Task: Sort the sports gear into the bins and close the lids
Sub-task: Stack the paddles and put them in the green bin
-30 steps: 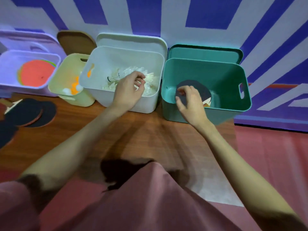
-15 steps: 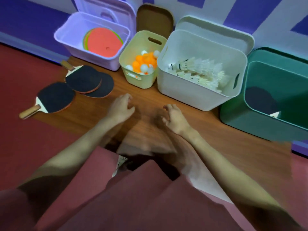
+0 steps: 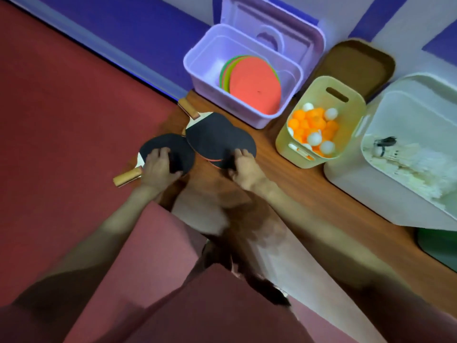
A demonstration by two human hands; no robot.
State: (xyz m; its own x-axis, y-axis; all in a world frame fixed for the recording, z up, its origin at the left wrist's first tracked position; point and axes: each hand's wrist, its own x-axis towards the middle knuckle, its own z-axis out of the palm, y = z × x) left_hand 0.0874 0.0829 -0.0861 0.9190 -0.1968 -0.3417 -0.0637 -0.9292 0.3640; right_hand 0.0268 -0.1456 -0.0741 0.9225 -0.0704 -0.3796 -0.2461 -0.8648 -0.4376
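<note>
A red mat (image 3: 61,107) and a wooden board (image 3: 309,184) are seen under everything. Along the wall, a white bin (image 3: 385,184) is filled with feathery shuttlecocks (image 3: 405,164), a lilac bin (image 3: 212,55) is stacked with flat round discs (image 3: 254,85), and a smaller yellow bin (image 3: 319,154) is heaped with smooth orange and white balls (image 3: 314,129); lids are propped open behind them. Only a green corner (image 3: 440,248) of a fourth bin is shown. Black-faced paddles lie in front of the lilac bin. The left paddle (image 3: 170,147), with its pale wooden handle pointing out over the mat, is gripped at its near edge by the left hand (image 3: 158,169), fingers curled over the rubber. The overlapping paddles (image 3: 220,139) just beside it are gripped at their near rim by the right hand (image 3: 244,167)
</note>
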